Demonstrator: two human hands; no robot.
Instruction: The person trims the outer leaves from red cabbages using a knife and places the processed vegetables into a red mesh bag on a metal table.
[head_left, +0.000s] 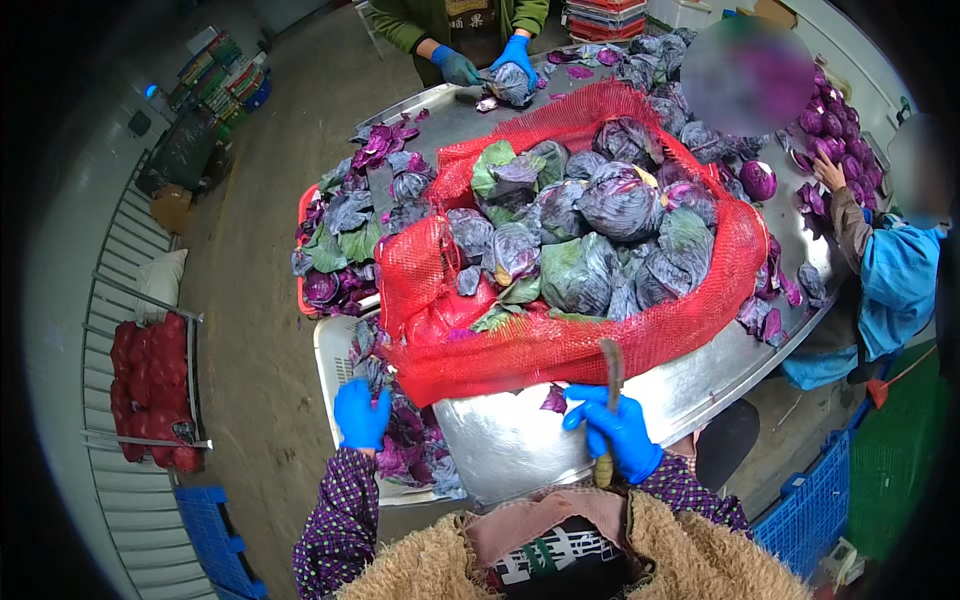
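Note:
My left hand (362, 415), in a blue glove, hovers over the left side of a white plastic crate (328, 367) of trimmed cabbage leaves (405, 442). Nothing shows in it, and the thumb stands apart from the fingers. In my blue-gloved right hand (616, 435) is a knife (613, 367) with a worn, curved blade pointing away from me and a light handle. Ahead lies an opened red mesh sack (570, 356), its sides folded down around several red cabbages (622, 202) with dull outer leaves. A purple leaf scrap (554, 400) rests on the metal table (510, 442) near my right hand.
Across the table, a co-worker's gloved hands (487, 67) hold a cabbage and a knife. At right, another person's bare hand (829, 171) reaches to peeled cabbages (840, 135). A red crate (306, 289) of leaves stands left; blue pallets (810, 495) lie right.

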